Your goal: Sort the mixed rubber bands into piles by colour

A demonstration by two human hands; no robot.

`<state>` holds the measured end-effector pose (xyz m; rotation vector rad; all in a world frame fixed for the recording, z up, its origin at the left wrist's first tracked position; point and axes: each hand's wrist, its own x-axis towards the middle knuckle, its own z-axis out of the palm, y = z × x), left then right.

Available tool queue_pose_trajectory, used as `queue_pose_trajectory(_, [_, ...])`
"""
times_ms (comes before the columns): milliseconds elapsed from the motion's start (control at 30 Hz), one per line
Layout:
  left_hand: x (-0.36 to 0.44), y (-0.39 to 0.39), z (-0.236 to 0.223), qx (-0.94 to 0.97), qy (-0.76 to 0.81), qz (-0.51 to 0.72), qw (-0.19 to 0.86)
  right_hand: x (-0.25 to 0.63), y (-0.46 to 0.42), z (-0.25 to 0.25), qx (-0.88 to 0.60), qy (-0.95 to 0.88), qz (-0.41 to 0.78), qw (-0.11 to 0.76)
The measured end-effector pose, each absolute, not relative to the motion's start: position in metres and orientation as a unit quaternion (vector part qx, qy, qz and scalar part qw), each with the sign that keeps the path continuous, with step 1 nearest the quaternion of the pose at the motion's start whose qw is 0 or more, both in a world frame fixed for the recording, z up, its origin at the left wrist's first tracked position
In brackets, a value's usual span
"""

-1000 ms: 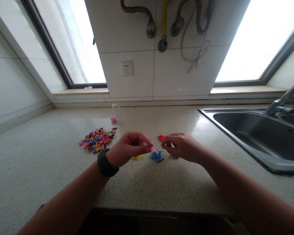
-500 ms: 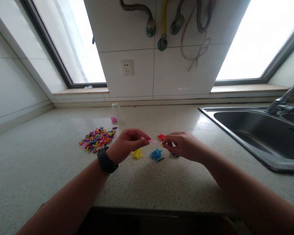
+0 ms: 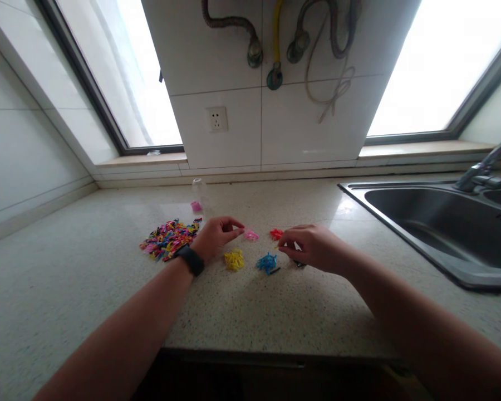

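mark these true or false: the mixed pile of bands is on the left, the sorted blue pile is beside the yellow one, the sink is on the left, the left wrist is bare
1. The mixed pile lies left of the left hand. True.
2. The blue pile lies right of the yellow pile. True.
3. The sink is on the left. False: it is on the right.
4. The left wrist is bare. False: it wears a black watch.
5. A small pink pile lies by the left fingers. True.

Both forearms bare, no sleeves in view. Left hand: black watch with smooth wide band on wrist. Right hand: bare, wrist unadorned.
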<state>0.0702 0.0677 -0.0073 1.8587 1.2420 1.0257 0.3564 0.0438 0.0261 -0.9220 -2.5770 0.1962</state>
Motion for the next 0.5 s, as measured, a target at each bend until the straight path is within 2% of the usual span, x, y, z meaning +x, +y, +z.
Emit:
queue_pose_trajectory(367, [0.0720,0.0727,-0.0126,0.768,0.504,0.313,0.240,0.3556,0.0431,0.0256,-0.343,-0.917,0.067,0.189])
queue_pose_trajectory(500, [0.0731,0.0706,-0.0099,0.777,0.504,0.290,0.243,0.3561,0.0440,0.0252,-0.337,-0.919,0.071,0.195])
